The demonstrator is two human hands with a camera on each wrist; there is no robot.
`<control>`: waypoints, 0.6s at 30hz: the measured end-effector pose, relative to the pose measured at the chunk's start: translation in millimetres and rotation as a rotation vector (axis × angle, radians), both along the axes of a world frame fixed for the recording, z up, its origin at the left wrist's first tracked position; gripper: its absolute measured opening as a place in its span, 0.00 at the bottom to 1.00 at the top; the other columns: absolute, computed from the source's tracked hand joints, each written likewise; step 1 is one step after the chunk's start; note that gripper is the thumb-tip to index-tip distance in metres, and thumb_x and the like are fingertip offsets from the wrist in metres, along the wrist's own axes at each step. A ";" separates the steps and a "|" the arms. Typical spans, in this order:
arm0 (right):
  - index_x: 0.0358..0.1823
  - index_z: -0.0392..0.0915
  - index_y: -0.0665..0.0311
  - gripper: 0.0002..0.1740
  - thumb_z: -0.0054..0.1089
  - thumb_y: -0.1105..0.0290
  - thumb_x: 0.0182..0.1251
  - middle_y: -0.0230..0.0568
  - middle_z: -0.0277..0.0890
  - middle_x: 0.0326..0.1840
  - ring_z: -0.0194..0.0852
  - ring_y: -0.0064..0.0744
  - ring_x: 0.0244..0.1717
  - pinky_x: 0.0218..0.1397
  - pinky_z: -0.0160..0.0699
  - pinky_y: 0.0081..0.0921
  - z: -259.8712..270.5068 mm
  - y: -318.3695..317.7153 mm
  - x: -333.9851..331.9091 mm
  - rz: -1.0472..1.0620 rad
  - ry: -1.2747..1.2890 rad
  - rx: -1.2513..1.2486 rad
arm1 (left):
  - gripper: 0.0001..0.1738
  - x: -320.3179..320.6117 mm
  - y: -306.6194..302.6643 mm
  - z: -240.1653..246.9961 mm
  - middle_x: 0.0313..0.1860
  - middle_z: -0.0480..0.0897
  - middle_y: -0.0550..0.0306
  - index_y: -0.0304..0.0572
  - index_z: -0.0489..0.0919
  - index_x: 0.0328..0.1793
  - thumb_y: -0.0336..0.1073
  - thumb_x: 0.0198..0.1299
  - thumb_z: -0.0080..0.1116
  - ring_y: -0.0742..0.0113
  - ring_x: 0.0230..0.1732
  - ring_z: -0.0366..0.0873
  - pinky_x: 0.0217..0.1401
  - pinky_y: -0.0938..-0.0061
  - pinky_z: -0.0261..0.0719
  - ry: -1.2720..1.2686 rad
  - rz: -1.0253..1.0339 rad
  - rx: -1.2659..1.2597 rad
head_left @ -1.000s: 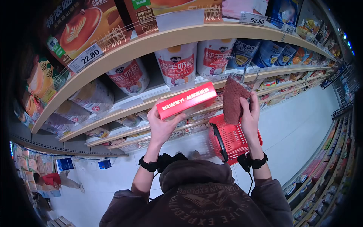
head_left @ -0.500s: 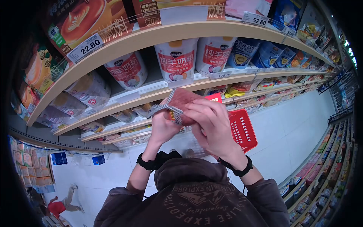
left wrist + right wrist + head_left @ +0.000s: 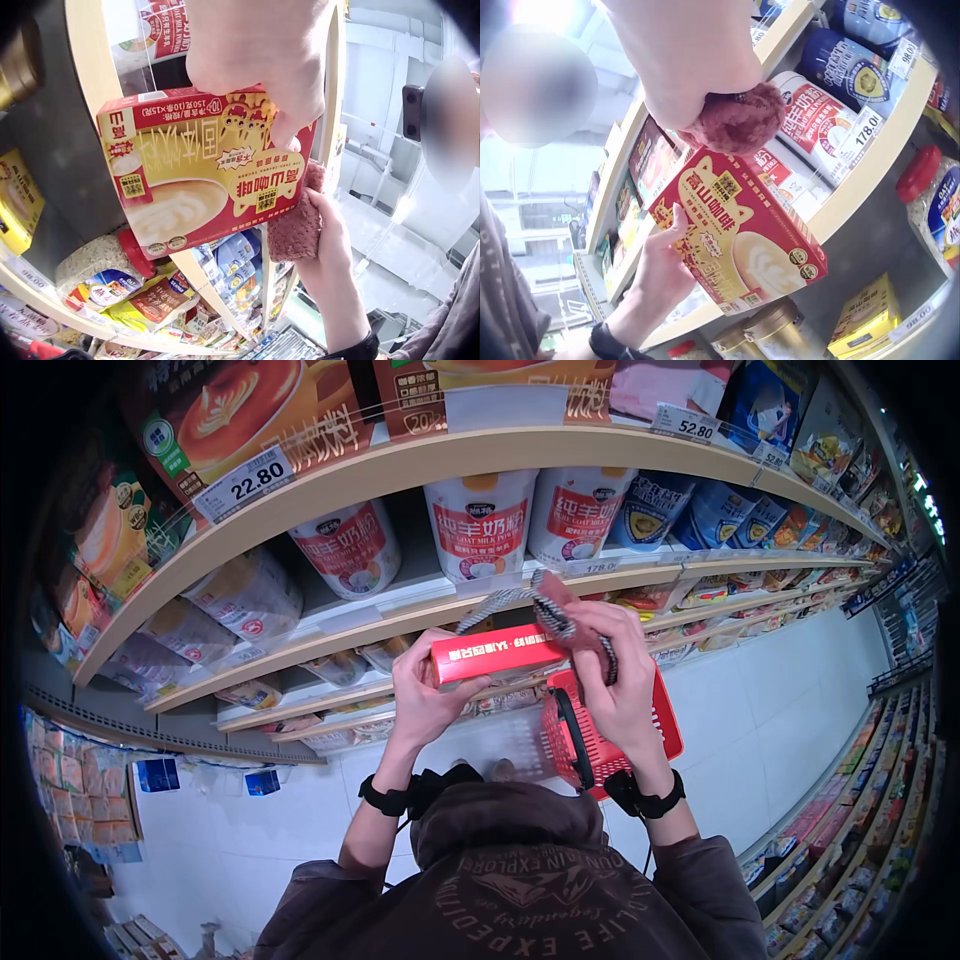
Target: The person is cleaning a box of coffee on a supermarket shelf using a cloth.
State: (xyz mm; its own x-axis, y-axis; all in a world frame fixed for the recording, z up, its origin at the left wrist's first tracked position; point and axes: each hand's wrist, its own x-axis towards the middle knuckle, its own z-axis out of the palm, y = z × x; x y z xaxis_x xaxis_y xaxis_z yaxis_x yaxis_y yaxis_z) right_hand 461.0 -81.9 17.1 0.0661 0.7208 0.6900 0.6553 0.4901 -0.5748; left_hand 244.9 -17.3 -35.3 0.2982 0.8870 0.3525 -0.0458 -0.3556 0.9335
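My left hand point(image 3: 425, 685) grips one end of a red box point(image 3: 495, 654) in front of the shelves. In the left wrist view the box point(image 3: 180, 165) shows a coffee cup picture on its broad face. My right hand point(image 3: 622, 675) holds a reddish-brown cloth point(image 3: 560, 603) with a striped edge, bunched in its fingers against the box's other end. The right wrist view shows the cloth point(image 3: 739, 124) at the edge of the box point(image 3: 739, 232), under my right hand, with my left hand point(image 3: 656, 270) gripping the opposite edge.
Curved shelves point(image 3: 400, 460) carry cans of goat milk powder point(image 3: 480, 525), coffee boxes point(image 3: 240, 420) and blue packages. A red basket point(image 3: 600, 745) with a black handle is below my right hand. More shelves point(image 3: 850, 810) stand at the right, over a pale floor point(image 3: 760, 710).
The cloth went from right of the box to over its left end, then back to its right end with my right hand. My left hand has kept its hold on the box.
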 end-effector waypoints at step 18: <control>0.61 0.63 0.65 0.16 0.44 0.67 0.77 0.36 0.66 0.58 0.60 0.21 0.60 0.66 0.57 0.23 -82.2 13.5 -20.0 0.222 1.146 -0.400 | 0.30 14.9 16.4 -9.2 0.69 0.67 0.50 0.38 0.60 0.71 0.37 0.66 0.55 0.57 0.70 0.63 0.74 0.55 0.59 -0.977 -0.071 -0.555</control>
